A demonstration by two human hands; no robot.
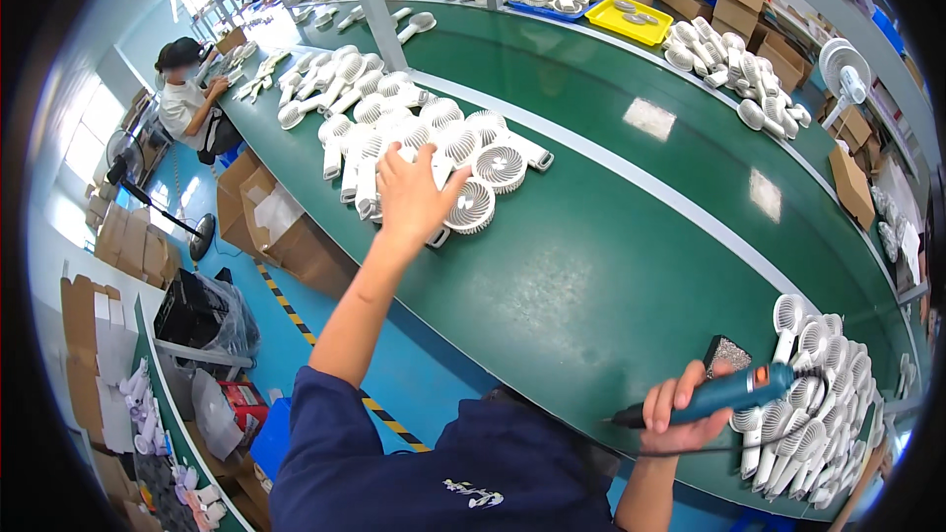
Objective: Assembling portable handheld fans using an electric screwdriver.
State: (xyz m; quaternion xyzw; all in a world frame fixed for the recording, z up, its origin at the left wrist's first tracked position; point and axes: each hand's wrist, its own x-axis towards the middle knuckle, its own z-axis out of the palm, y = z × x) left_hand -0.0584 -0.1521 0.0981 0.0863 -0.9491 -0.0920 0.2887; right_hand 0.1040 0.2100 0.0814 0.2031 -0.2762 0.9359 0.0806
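Observation:
My left hand (412, 195) reaches over a pile of white handheld fans (374, 118) left of centre, its fingers spread on or just above them. Close to its thumb lie two fans with round slatted heads, one fan (499, 167) and, nearer me, another fan (467, 207). My right hand (685, 409) is wrapped round a teal electric screwdriver (734, 392) at the front right. The dark tip of the tool points left, and a black cord trails below it. Beside it on the green table sits a small dark tray (727, 355) of tiny silvery pieces.
A dense heap of white fans (813, 404) stands at the right end. A green belt (591, 79) runs behind a pale rail (631, 167). Beyond are more fans (734, 64) and a yellow tray (631, 20). An open carton (271, 207) stands left, below the table edge; another person (192, 99) sits farther off.

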